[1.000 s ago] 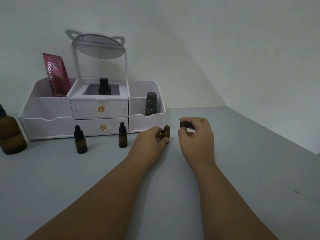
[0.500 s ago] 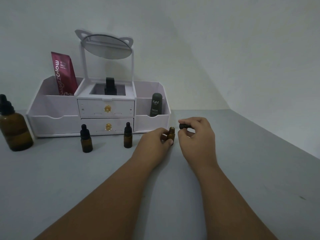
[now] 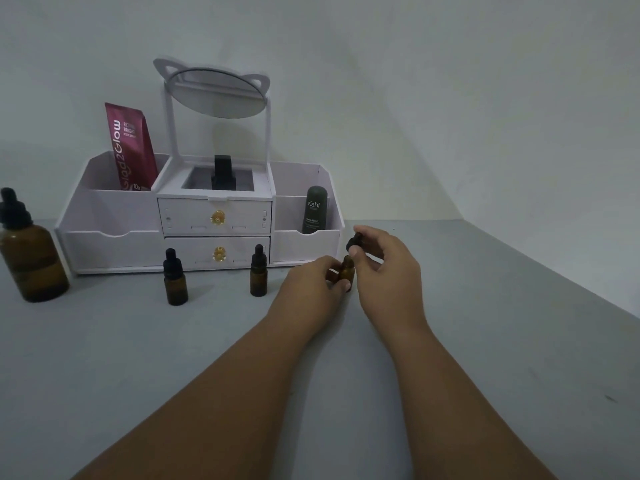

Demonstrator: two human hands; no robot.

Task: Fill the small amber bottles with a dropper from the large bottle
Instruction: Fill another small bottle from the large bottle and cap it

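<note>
My left hand point(image 3: 311, 284) grips a small amber bottle point(image 3: 346, 270) that stands uncapped on the grey table. Just above its neck, my right hand point(image 3: 386, 263) pinches the black dropper cap point(image 3: 354, 241), tilted. Two more small amber bottles point(image 3: 176, 284) point(image 3: 258, 277) with black dropper caps stand to the left, in front of the organizer. The large amber bottle point(image 3: 29, 261) with a black dropper top stands at the far left edge of the view.
A white cosmetics organizer point(image 3: 138, 237) with two drawers and a round mirror point(image 3: 218, 93) stands against the wall behind the bottles. It holds a maroon tube point(image 3: 131, 147), a black item point(image 3: 223, 174) and a dark Kahf bottle point(image 3: 315, 211). The table's right edge runs diagonally.
My right hand has lifted the dropper cap slightly and tilted it over the bottle's neck. The view has shifted, so the large bottle shows more fully at the left.
</note>
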